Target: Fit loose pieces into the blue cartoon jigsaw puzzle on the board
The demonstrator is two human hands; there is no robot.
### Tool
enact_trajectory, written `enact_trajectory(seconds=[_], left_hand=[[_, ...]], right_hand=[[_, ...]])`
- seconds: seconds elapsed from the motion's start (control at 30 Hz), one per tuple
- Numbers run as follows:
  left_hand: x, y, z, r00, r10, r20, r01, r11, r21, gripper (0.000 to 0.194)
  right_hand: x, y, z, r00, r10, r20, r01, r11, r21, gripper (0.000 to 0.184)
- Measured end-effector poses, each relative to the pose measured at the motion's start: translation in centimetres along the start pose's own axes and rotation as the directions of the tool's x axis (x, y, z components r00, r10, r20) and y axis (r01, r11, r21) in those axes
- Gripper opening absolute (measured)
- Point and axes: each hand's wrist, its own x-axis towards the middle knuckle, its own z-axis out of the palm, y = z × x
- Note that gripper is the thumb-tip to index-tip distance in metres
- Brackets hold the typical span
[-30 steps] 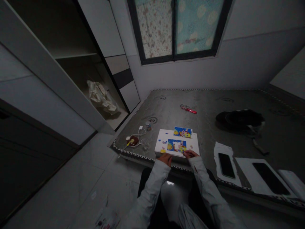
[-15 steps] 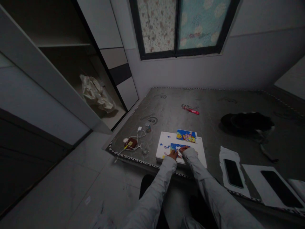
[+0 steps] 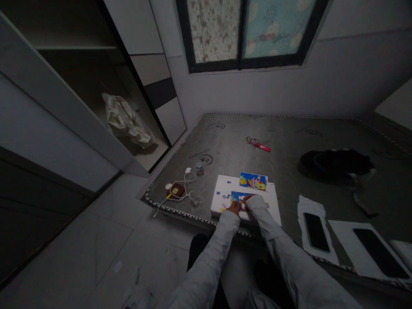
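A partly filled jigsaw puzzle (image 3: 237,195) with a blue top lies on a white box (image 3: 272,204) at the bed's near edge. My left hand (image 3: 234,207) rests at the puzzle's lower left, fingers bent together against it. Just to the right, my right hand (image 3: 248,198) reaches over the puzzle with its fingertips pinched down on it. Whatever sits between the fingers is too small to make out. Several loose puzzle pieces (image 3: 218,193) are scattered on the box's left side. Above the puzzle lies a colourful cartoon picture card (image 3: 253,181).
Left of the box are a small jar (image 3: 200,168), a clear cup (image 3: 195,198), a brown item (image 3: 177,191) and a white cable (image 3: 192,175). A red object (image 3: 259,146) lies farther back. To the right are a black cap (image 3: 334,163) and a phone (image 3: 316,232).
The head view has shifted slightly, so the window sits higher in the picture. Both hands stay at the puzzle; the right one has moved only a little.
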Motion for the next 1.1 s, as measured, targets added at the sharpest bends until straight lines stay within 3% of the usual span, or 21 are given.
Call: enact_trajectory(seconds=[0.27,0.43,0.63,0.77,0.93,1.0,1.1], left_hand=[[0.4,-0.2,0.4,1.000,0.002,0.000,-0.002,1.000,0.006,0.061],[0.6,-0.4,1.0,1.000,-0.004,-0.003,0.004,1.000,0.007,0.064],[-0.1,0.0,0.7,1.000,-0.007,-0.018,0.008,1.000,0.028,0.068],[-0.9,0.7,-0.2,0.999,-0.032,0.010,0.032,0.998,0.048,0.071],[-1.3,1.3,-1.0,0.999,-0.023,0.035,0.021,0.998,0.053,0.079],[-1.4,1.5,-1.2,0.999,-0.023,0.038,0.021,0.998,0.062,0.079],[-1.4,1.6,-1.4,0.999,-0.034,0.034,0.032,0.997,0.076,0.075]], right_hand=[[1.3,-0.8,0.1,0.994,-0.081,0.074,0.094,0.979,-0.183,0.030],[1.1,-0.3,0.9,0.991,-0.133,0.000,0.132,0.977,-0.169,0.033],[-0.4,3.9,1.1,0.969,-0.195,-0.152,0.179,0.977,-0.114,0.018],[-2.7,7.5,1.3,0.922,-0.267,-0.280,0.236,0.962,-0.140,0.028],[-5.3,10.4,4.5,0.851,-0.404,-0.336,0.359,0.914,-0.189,0.035],[-5.4,11.1,6.1,0.819,-0.423,-0.388,0.353,0.904,-0.242,0.036],[-5.0,11.6,7.6,0.809,-0.408,-0.422,0.324,0.910,-0.259,0.036]])
